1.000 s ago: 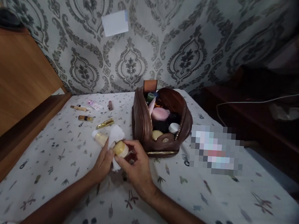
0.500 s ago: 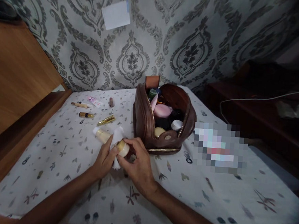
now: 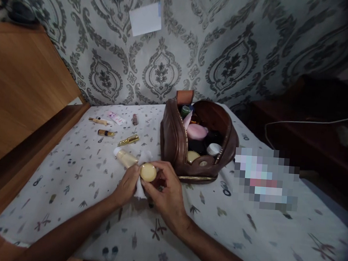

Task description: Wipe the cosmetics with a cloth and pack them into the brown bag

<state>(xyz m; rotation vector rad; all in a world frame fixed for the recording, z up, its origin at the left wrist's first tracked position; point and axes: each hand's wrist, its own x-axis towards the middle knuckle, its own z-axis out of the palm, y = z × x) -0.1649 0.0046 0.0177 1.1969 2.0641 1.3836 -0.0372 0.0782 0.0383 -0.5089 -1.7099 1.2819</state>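
Note:
Between my two hands is a small round jar (image 3: pixel 148 172) with a pale yellow top, its round face turned up toward me. My right hand (image 3: pixel 166 191) grips the jar's right side, thumb below and fingers above. In my left hand (image 3: pixel 127 186), closed at the jar's left side, is a white tissue (image 3: pixel 141 188) that hangs below and shows behind the jar. A cream-coloured tube (image 3: pixel 126 157) with a white cap lies just beyond my left hand. The open brown toiletry bag (image 3: pixel 173 146) stands behind my right hand, holding several cosmetics, among them a pink rounded item (image 3: pixel 196 131) and a white-lidded jar (image 3: pixel 214 149).
Left of the bag lie a gold lipstick (image 3: pixel 128 139), a dark-and-gold small tube (image 3: pixel 105 133), a concealer-like stick (image 3: pixel 98 121), a pink-and-white tube (image 3: pixel 117 118) and a small brownish item (image 3: pixel 134 120). A blurred-out object (image 3: pixel 266 178) lies at the right. A wooden panel (image 3: pixel 25 76) borders the left side.
The jar has been turned so that its round yellow face now points up at me instead of its side. The whole view has shifted slightly, moving the scene to the right.

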